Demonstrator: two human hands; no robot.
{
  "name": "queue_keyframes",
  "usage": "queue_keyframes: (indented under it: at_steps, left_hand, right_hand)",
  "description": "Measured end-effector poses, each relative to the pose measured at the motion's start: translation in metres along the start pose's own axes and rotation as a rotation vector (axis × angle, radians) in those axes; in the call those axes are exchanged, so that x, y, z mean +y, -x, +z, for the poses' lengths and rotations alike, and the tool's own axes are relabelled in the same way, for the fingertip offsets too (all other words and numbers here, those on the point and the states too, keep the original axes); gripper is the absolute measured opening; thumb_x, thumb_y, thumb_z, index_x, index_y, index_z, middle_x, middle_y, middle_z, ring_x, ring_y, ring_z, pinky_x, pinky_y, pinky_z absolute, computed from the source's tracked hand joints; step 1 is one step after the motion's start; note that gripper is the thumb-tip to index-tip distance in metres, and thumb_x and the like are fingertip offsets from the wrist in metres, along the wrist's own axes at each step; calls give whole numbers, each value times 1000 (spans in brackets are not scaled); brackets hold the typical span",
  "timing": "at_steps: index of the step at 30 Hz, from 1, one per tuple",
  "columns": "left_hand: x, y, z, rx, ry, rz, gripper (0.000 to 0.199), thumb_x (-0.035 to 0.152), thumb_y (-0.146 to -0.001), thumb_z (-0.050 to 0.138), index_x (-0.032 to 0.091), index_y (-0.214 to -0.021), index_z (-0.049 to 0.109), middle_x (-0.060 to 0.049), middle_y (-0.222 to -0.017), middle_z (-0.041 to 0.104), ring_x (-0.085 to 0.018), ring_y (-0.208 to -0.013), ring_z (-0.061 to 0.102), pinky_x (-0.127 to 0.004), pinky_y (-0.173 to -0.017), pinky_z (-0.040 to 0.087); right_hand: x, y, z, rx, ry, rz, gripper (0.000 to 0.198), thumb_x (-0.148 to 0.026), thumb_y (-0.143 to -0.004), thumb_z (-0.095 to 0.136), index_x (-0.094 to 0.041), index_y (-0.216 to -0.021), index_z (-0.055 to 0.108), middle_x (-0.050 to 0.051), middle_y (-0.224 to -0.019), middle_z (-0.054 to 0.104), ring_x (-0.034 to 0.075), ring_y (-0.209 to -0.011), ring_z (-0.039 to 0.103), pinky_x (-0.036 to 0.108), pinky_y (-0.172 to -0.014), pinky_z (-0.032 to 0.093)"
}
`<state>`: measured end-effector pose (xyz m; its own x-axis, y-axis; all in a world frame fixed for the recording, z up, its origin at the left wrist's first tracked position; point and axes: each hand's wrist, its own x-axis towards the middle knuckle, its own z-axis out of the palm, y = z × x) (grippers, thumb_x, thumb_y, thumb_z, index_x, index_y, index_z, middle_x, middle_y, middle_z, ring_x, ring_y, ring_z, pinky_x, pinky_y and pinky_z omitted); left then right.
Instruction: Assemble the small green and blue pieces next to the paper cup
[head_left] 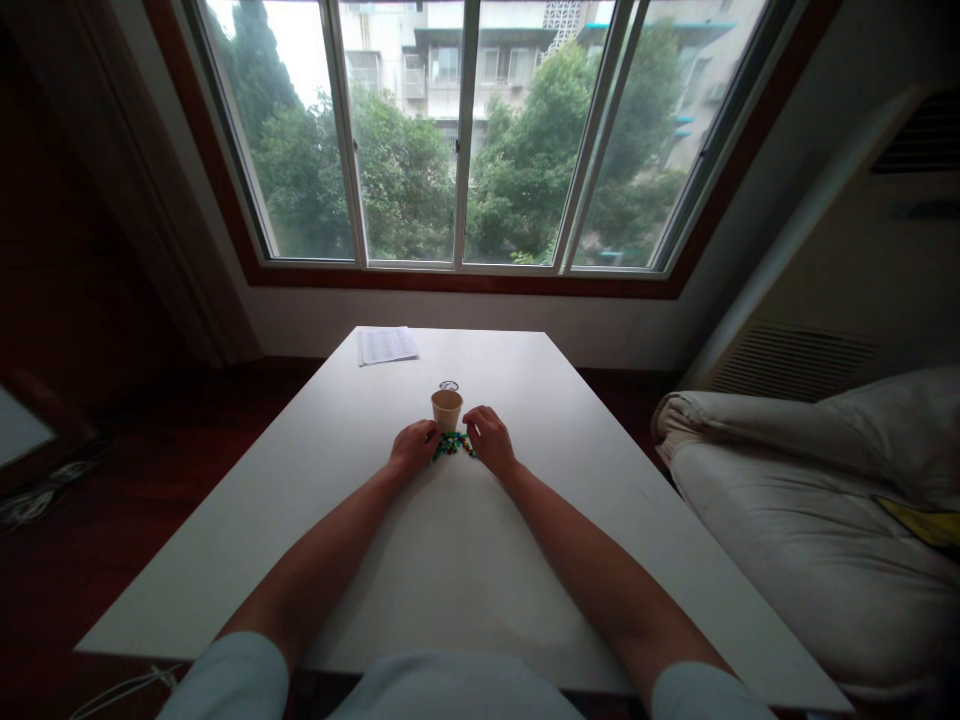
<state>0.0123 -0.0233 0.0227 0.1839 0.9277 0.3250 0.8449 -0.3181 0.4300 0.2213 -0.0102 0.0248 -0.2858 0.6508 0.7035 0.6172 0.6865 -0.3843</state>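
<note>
A small pile of colourful beads, mostly green, blue and dark, lies on the white table. Right behind it stands a paper cup, upright; its contents cannot be made out. My left hand rests at the pile's left edge, fingers curled and drawn together. To the right of the cup, my right hand is bent over the pile's other side with its fingertips close together. Whatever is between the fingers of either hand is too small to tell. Behind the cup lies a thin looped cord or wire.
Sheets of paper lie at the table's far left corner. A sofa or bed with pale covers stands on the right. Beyond the table is a wide window. White cables lie on the floor at left.
</note>
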Motion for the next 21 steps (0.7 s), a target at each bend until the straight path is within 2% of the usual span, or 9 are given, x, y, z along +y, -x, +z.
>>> queue_keyframes:
  at_steps: [5, 14, 17, 21]
  left_hand:
    - [0, 0, 1, 7, 5, 4, 23, 30, -95, 50, 23, -96, 72, -4, -97, 73, -18, -88, 63, -27, -77, 43]
    - [2, 1, -2, -5, -5, -7, 23, 30, -94, 50, 23, -95, 72, -5, -94, 72, -18, -84, 62, -27, -74, 42]
    - [4, 2, -3, -8, -9, -20, 23, 31, -95, 51, 22, -95, 72, -5, -93, 72, -17, -85, 62, -27, -75, 42]
    - [5, 2, -4, -4, -14, -21, 22, 31, -94, 52, 22, -94, 72, -4, -92, 71, -17, -83, 62, -26, -74, 42]
  right_hand:
    - [-2, 0, -1, 15, 5, -5, 23, -16, -96, 44, -22, -101, 66, 8, -97, 64, 23, -97, 57, 35, -89, 48]
    - [-8, 0, -5, 57, 43, 18, 31, -20, -99, 44, -23, -118, 67, 10, -112, 66, 25, -108, 59, 40, -96, 51]
    - [-11, -1, -6, 39, 54, -28, 36, -23, -99, 44, -23, -130, 63, 11, -124, 63, 26, -118, 56, 42, -103, 49]
    - [-16, -4, -6, -4, 83, -138, 45, -27, -100, 45, -22, -145, 51, 11, -141, 55, 27, -135, 46, 47, -115, 40]
